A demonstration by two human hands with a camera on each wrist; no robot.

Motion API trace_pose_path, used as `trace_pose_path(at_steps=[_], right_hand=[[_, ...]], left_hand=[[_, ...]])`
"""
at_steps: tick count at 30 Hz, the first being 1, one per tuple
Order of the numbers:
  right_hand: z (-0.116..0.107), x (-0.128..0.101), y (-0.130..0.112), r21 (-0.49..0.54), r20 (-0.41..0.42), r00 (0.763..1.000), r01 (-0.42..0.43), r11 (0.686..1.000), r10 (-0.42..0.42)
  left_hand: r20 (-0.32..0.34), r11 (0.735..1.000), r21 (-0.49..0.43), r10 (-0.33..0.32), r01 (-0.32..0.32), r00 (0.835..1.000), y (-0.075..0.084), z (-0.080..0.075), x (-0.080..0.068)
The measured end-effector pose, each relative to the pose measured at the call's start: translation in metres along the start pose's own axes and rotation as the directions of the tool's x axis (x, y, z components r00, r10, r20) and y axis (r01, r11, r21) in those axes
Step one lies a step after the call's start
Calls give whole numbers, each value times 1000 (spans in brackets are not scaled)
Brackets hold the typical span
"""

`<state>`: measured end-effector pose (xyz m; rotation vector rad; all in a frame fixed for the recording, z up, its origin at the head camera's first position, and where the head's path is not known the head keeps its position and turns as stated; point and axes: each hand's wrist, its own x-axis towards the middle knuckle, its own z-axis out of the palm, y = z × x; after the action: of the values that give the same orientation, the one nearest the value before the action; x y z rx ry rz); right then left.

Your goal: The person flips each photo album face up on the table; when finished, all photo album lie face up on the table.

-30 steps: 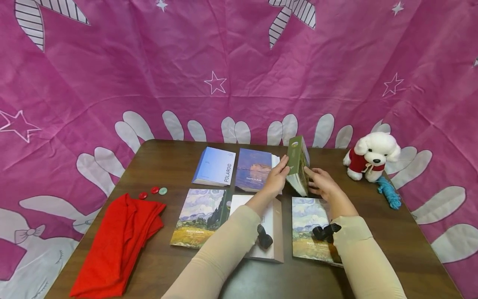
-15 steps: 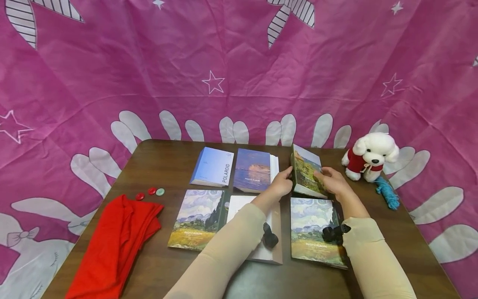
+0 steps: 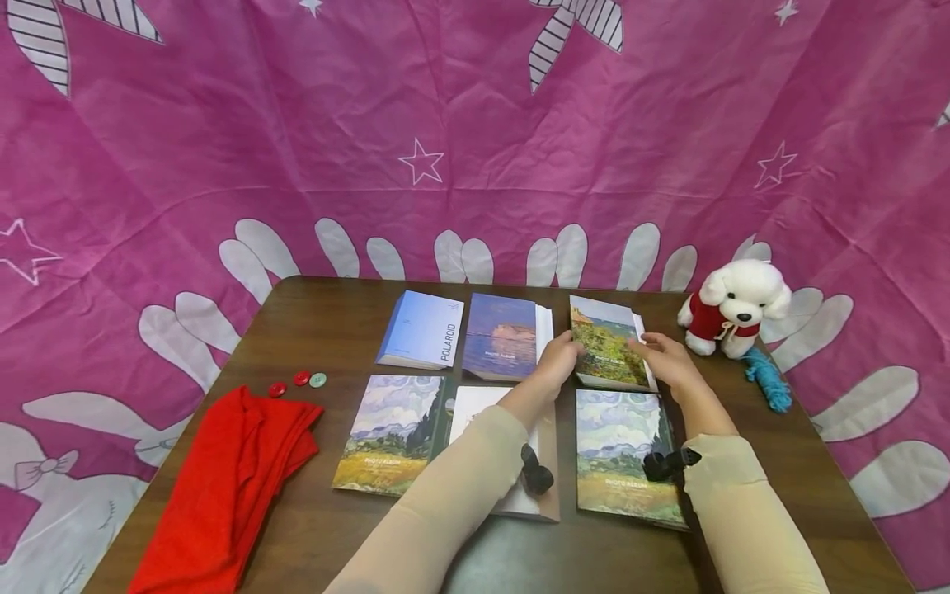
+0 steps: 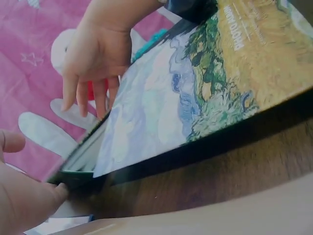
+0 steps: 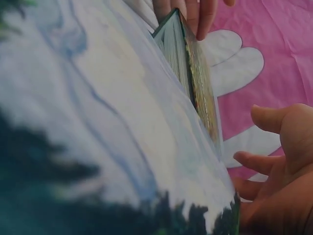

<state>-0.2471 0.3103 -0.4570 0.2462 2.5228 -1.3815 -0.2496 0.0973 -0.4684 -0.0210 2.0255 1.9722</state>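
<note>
A photo album with a green-and-yellow landscape cover (image 3: 609,351) lies flat at the back right of the table, its white page edges showing on the right. My left hand (image 3: 558,363) touches its left side; in the left wrist view the thumb (image 4: 57,192) meets the album's dark edge. At the album's right side is my right hand (image 3: 668,363), fingertips over the cover's edge in the head view. In the right wrist view this right hand (image 5: 279,171) has its thumb and fingers spread beside the album. Just in front lies another photo album (image 3: 623,454) with a cloudy field painting.
A blue Polaroid album (image 3: 423,328), a purple seascape album (image 3: 500,334), a wheat-field album (image 3: 389,433) and a white album (image 3: 475,404) lie leftward. Red cloth (image 3: 223,487) and several buttons (image 3: 301,378) are at left. A plush dog (image 3: 735,309) and blue yarn (image 3: 768,379) sit right.
The landscape album was tilted up on edge between both hands; it has been lowered, cover up, onto the table and moved slightly left. My hands have come down with it, and the right has moved right.
</note>
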Motion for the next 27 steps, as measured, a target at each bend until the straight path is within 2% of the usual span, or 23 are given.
trace_pose_path(at_steps=[7,13,17,19,23,27], right_hand=[[10,-17,-15,-1,-22,996,83,997,-83],[25,-35,-26,140,-78,989,134,981,-124],[37,-45,-34,305,-104,986,154,940,-128],[43,-49,-39,367,-110,985,166,915,-135],[56,-58,-47,418,-101,982,187,889,-159],[76,-67,-56,466,-77,982,190,864,-175]], left_hand=[[-41,982,157,110,-102,993,10,-18,-12],[-30,964,228,150,-139,988,20,-38,-24],[-17,943,289,178,-165,984,27,-47,-35],[-1,921,346,194,-182,981,29,-52,-41],[28,877,434,217,-208,976,28,-67,-53],[41,853,484,203,-197,978,24,-84,-65]])
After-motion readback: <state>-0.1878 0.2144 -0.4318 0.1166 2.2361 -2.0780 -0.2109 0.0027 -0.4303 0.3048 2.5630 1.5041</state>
